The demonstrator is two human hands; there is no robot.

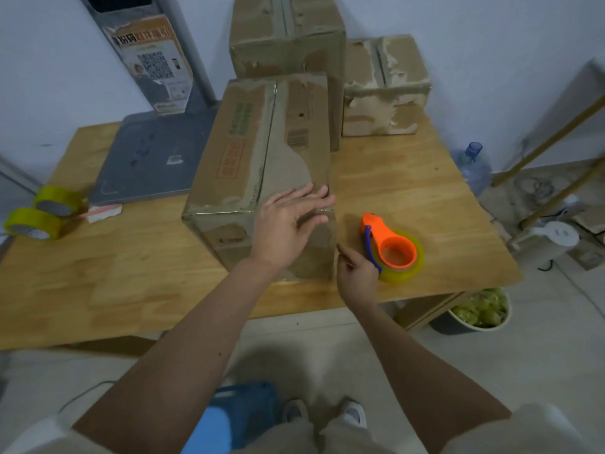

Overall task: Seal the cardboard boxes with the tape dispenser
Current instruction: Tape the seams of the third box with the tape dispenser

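A worn cardboard box (248, 165) stands on the wooden table (131, 257), with tape along its top seam and near edge. My left hand (288, 221) lies flat, fingers spread, on the box's near right corner. An orange tape dispenser (393, 247) with a yellowish roll lies on the table just right of the box. My right hand (357, 273) sits at the box's lower right edge, fingers curled, next to the dispenser's blue blade end; whether it touches the dispenser is unclear. A large box (288, 34) and a smaller torn box (383, 86) stand behind.
Two rolls of yellow tape (42, 211) lie at the table's left edge. A grey scale platform (150, 158) with its post sits at the back left. On the floor to the right are a water jug (474, 165) and a bin (478, 312) of used tape.
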